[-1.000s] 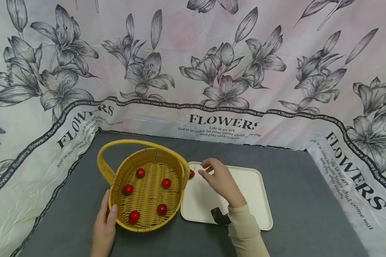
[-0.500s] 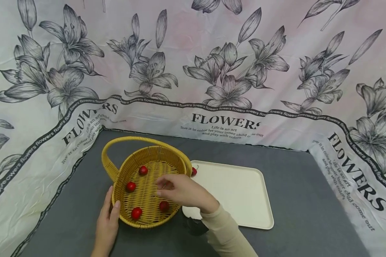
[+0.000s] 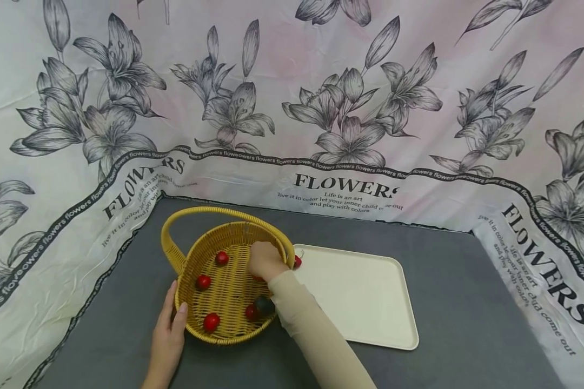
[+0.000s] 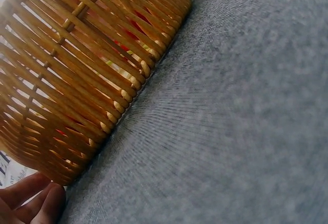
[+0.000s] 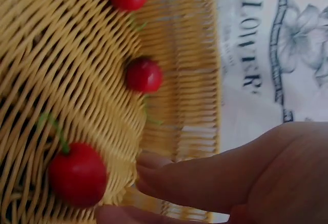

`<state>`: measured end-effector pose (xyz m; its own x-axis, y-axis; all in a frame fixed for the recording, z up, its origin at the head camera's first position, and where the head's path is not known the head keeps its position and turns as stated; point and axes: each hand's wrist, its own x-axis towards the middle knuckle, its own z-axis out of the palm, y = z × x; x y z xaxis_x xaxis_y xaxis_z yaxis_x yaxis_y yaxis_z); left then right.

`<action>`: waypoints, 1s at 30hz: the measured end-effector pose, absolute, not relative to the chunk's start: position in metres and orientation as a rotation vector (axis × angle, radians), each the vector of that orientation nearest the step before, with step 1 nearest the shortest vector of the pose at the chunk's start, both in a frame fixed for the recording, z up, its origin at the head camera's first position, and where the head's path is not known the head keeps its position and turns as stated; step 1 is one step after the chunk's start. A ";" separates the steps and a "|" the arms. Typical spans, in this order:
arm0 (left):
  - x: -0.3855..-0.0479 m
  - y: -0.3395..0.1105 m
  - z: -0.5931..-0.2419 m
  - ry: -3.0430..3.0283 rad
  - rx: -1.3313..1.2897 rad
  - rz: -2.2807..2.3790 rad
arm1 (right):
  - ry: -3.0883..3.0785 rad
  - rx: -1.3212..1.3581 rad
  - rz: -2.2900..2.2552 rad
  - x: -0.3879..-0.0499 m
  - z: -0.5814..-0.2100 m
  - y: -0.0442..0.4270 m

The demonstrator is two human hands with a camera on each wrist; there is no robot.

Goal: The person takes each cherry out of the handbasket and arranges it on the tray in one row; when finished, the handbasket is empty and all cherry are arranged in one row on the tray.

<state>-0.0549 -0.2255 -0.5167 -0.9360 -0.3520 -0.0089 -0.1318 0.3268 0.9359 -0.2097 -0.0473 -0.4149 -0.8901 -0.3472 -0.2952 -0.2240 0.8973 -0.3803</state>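
A yellow wicker basket (image 3: 229, 341) with a tall handle holds several red cherries (image 3: 211, 322). My left hand (image 3: 167, 343) touches its left outer side with nearly straight fingers and thumb; in the left wrist view, the fingertips (image 4: 43, 201) meet the wicker (image 4: 77, 80). My right hand (image 3: 266, 261) is inside the basket at the far right, partly covering one cherry. In the right wrist view, thumb and finger of the hand (image 5: 241, 175) are parted, nothing visible between them, beside a cherry (image 5: 78, 175) with a green stem. Its other fingers are hidden.
A cream tray (image 3: 370, 297) lies right of the basket on the grey tabletop (image 3: 457, 302). Another red cherry (image 3: 297, 261) shows at the tray's left edge, just outside the basket. Flower-printed cloth (image 3: 350, 140) stands behind and at both sides.
My right hand has moved left from above the tray, over the basket and down into its right part. The left hand stays against the basket. The view has shifted slightly.
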 end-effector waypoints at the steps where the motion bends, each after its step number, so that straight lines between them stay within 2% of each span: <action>1: -0.055 -0.225 -0.517 -2.391 0.445 -1.663 | 2.703 -0.411 -0.462 -0.210 -0.417 -0.047; 15: -0.053 -0.225 -0.518 -2.395 0.450 -1.637 | 2.706 -0.447 -0.387 -0.214 -0.427 -0.049; 30: -0.055 -0.224 -0.519 -2.398 0.465 -1.629 | 2.236 -0.493 -1.158 -0.201 -0.429 -0.034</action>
